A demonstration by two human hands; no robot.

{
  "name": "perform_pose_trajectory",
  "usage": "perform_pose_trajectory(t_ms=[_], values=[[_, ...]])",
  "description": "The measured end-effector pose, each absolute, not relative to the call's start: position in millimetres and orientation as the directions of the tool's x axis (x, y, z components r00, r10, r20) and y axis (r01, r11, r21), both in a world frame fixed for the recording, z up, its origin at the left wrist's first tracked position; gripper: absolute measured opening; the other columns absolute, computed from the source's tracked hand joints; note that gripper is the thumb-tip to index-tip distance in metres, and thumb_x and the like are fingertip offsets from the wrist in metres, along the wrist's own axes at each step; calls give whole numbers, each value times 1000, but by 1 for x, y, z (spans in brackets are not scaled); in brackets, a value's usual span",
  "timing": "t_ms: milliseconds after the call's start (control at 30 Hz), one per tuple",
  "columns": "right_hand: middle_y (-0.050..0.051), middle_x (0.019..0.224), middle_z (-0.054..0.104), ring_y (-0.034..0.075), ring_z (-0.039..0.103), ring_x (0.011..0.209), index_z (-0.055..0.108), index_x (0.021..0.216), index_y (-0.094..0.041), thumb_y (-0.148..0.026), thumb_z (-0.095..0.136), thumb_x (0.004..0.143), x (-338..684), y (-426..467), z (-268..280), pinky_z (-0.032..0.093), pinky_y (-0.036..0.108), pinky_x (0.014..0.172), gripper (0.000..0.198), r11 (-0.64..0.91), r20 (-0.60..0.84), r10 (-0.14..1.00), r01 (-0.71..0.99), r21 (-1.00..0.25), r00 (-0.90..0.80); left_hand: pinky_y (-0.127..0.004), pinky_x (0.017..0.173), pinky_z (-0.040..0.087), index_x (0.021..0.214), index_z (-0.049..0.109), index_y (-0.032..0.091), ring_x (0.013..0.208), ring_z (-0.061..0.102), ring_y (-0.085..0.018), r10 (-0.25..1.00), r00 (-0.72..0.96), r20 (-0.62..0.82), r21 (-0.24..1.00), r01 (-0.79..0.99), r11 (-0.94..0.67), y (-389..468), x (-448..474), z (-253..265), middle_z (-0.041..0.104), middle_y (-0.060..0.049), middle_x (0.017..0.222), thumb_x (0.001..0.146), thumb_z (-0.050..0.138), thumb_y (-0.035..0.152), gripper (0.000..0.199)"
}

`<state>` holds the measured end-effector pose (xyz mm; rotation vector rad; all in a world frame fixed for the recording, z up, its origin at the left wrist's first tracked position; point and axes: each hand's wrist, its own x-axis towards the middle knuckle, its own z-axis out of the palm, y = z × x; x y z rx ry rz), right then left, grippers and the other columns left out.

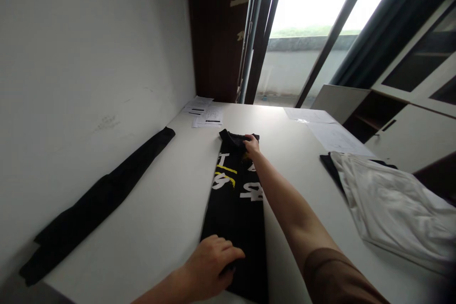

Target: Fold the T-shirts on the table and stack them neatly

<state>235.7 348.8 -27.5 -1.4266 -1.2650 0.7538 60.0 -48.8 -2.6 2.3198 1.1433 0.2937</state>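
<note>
A black T-shirt (237, 218) with white and yellow lettering lies in a long, narrow fold on the white table, its neck end pointing away from me. My right hand (252, 145) reaches to the far end, its fingers closed on the fabric by the collar. Nearer to me, my left hand (213, 266) is curled on the left edge of the lower part, thumb and fingers around the cloth. My right forearm covers part of the shirt's right edge.
Along the wall at left lies a long folded black garment (107, 199). A pile with a crumpled white garment (399, 204) over black cloth sits at right. Paper sheets (208, 116) lie at the far left, more sheets (320, 126) at the far right of the white table (160, 199).
</note>
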Motion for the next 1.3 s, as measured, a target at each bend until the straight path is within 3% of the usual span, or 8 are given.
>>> perform_pose_trajectory(t_ms=[300,467,567,667,800,900,1133,1300], values=[[6,100,74,24,65,93,75,102,-21,-25,39,79,269,341,-43,51,35,89,43,17,215,870,410,-912,443,-33,83,41,116,65,27,91,62,-19,774,633,-14,558,647,-519,-48,60,1,69,-3,100,88,59,16,31],[8,100,72,26,64,94,72,98,-23,-25,41,83,289,338,-59,48,36,92,35,-115,141,876,483,-868,462,-32,85,39,107,66,25,90,62,-17,787,616,-19,602,636,-483,-47,60,1,70,-1,98,87,59,14,24],[14,108,66,27,60,101,68,102,-20,-27,44,86,291,343,-53,46,38,96,30,-131,220,841,580,-804,495,-32,86,38,106,67,26,91,63,-16,800,598,-45,624,642,-444,-47,61,3,70,0,98,87,61,15,22],[17,117,61,30,53,112,66,104,-19,-28,48,88,280,353,-41,43,42,100,26,-50,330,867,724,-688,374,-33,86,37,106,67,27,92,63,-16,791,608,-63,625,642,-444,-47,61,6,71,1,99,87,66,20,20],[13,118,65,31,52,116,68,108,-21,-26,55,90,251,375,-29,41,43,102,23,173,339,941,827,-535,22,-33,85,36,106,67,28,91,63,-17,772,632,-69,614,637,-467,-45,60,9,71,2,99,88,72,33,20],[10,119,69,28,57,114,64,122,-22,-27,58,92,227,399,-28,43,39,100,31,283,273,950,786,-550,-151,-33,85,36,107,66,28,92,63,-17,751,656,-69,599,629,-495,-43,58,9,71,2,99,89,71,35,20],[7,109,72,21,65,94,55,136,-21,-40,68,90,195,444,-33,48,34,90,51,150,107,989,708,-690,-105,-33,80,36,106,66,30,88,62,-16,719,694,-42,540,621,-568,-39,59,-6,72,3,95,87,72,33,20],[5,96,72,20,63,88,67,115,-20,-34,71,87,188,458,-36,49,32,88,31,172,51,982,766,-619,-179,-35,74,34,107,66,31,85,62,-17,687,726,-31,493,609,-622,-35,58,-23,72,3,93,86,73,40,24]])
